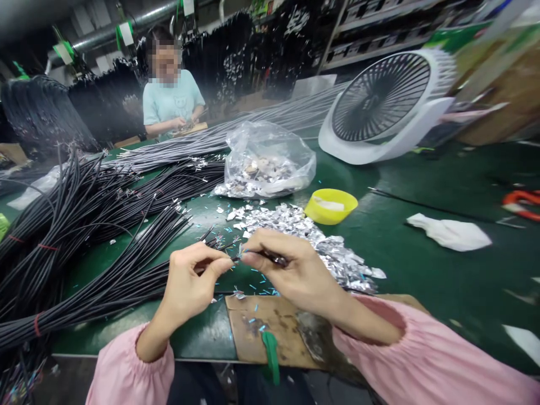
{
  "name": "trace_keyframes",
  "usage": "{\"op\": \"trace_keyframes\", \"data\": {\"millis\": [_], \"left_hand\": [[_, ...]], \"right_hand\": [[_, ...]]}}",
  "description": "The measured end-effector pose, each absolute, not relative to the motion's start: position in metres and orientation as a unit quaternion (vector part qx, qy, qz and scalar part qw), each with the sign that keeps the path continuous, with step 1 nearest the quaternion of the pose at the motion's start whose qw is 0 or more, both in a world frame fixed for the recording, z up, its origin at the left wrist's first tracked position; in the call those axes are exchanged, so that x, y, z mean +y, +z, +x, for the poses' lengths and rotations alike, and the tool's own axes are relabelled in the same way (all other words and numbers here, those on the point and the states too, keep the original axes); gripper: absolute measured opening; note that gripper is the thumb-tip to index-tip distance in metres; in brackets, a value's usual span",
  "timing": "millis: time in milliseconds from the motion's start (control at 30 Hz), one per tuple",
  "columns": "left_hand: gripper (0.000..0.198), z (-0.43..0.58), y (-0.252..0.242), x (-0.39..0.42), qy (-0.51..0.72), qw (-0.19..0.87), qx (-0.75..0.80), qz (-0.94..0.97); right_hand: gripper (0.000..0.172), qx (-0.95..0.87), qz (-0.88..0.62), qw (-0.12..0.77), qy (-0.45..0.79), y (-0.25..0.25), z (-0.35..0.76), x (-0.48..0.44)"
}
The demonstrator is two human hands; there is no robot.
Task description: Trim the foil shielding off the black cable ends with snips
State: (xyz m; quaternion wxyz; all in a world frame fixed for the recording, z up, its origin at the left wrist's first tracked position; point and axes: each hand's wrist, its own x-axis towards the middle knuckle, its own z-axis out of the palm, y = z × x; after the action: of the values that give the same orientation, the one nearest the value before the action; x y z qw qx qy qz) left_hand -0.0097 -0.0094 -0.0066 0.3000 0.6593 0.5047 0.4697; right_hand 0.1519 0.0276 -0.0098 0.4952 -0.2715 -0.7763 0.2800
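My left hand (192, 281) is closed in a pinch on the end of a thin black cable (126, 275) that runs off to the left. My right hand (291, 270) is closed around a small dark tool (274, 259), its tip meeting the cable end between the two hands. Both hands hover above a worn brown board (270, 332) at the table's near edge. A heap of silver foil scraps (312, 236) lies just behind my right hand. Tiny blue bits are scattered around the board.
Bundles of black cables (84, 225) cover the left of the green table (422, 253). Grey cables, a clear bag of scraps (265, 163), a yellow bowl (331, 205), a white fan (388, 107) and a white cloth (451, 233) lie beyond. A person in a light shirt (169, 101) works opposite.
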Motion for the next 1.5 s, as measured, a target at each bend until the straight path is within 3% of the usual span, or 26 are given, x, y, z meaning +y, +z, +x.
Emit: {"op": "trace_keyframes", "data": {"millis": [133, 267, 367, 567, 633, 733, 900, 1033, 1233, 1300, 1433, 1500], "left_hand": [[0.037, -0.008, 0.002, -0.007, 0.417, 0.453, 0.477, 0.627], [0.048, -0.004, 0.002, -0.007, 0.414, 0.512, 0.498, 0.565], [0.052, 0.000, 0.002, -0.007, 0.420, 0.540, 0.496, 0.535], [0.052, -0.004, 0.007, -0.008, 0.428, 0.567, 0.492, 0.503], [0.052, -0.007, 0.007, -0.009, 0.434, 0.557, 0.500, 0.501], [0.051, -0.008, 0.005, -0.009, 0.440, 0.534, 0.508, 0.514], [0.045, -0.006, -0.002, -0.008, 0.429, 0.492, 0.523, 0.548], [0.038, -0.006, -0.004, -0.008, 0.418, 0.444, 0.532, 0.587], [0.038, -0.005, 0.002, -0.006, 0.422, 0.466, 0.484, 0.609], [0.044, -0.004, 0.003, -0.005, 0.420, 0.495, 0.471, 0.597], [0.050, 0.000, 0.005, -0.004, 0.411, 0.530, 0.476, 0.569], [0.051, 0.002, 0.006, -0.004, 0.412, 0.543, 0.470, 0.561]], "right_hand": [[0.035, -0.760, -0.206, 0.463, 0.407, -0.010, 0.154, 0.031], [0.015, -0.810, -0.252, 0.508, 0.149, -0.010, 0.151, 0.028], [0.019, -0.811, -0.245, 0.530, -0.016, -0.011, 0.152, 0.024], [0.017, -0.732, -0.332, 0.590, -0.077, -0.006, 0.159, 0.028], [0.018, -0.715, -0.363, 0.595, -0.053, -0.003, 0.159, 0.030], [0.018, -0.796, -0.312, 0.517, 0.038, -0.003, 0.154, 0.031], [0.006, -0.839, -0.249, 0.480, 0.063, -0.011, 0.151, 0.028], [0.013, -0.842, -0.255, 0.466, 0.099, -0.014, 0.152, 0.028], [0.030, -0.762, -0.235, 0.450, 0.402, -0.008, 0.153, 0.032], [0.028, -0.768, -0.247, 0.477, 0.348, -0.008, 0.152, 0.031], [0.013, -0.794, -0.276, 0.537, 0.070, -0.013, 0.148, 0.025], [0.012, -0.792, -0.270, 0.547, 0.002, -0.014, 0.149, 0.024]]}}
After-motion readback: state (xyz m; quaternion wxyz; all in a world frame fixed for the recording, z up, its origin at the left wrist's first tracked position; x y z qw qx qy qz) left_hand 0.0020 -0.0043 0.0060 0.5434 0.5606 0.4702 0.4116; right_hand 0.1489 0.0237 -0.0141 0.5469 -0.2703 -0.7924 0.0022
